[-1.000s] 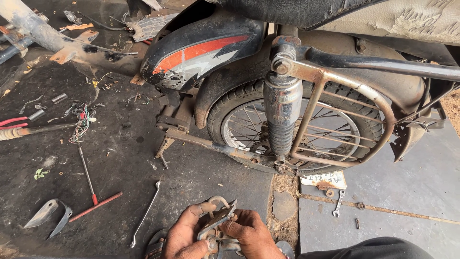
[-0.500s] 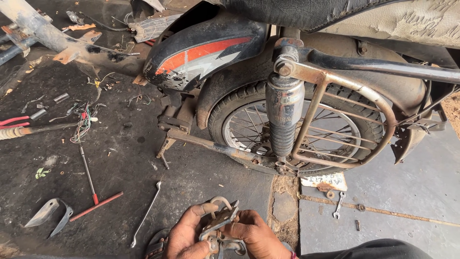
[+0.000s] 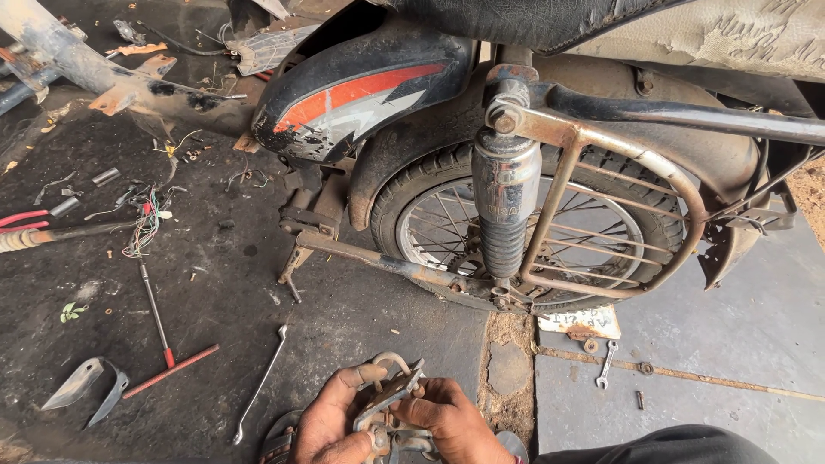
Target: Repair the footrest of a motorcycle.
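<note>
In the head view, the left hand [image 3: 331, 421] and right hand [image 3: 443, 421] both have their grip closed around a small greasy metal bracket part [image 3: 388, 397], held low above the oily floor [image 3: 215, 292] near the motorcycle's rear wheel [image 3: 516, 236]. A long wrench [image 3: 260, 382] lies just beside. Greasy fingers could likely let the part slip and drop into the floor's debris.

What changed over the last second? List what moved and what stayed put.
Little changed. The left hand and right hand keep gripping the same greasy metal part at the bottom of the view, with only slight finger shifts. The camera drifted a little, so the motorcycle's rear wheel sits marginally differently in frame. The long spanner, the red-handled tool and the small spanner lie where they were.
</note>
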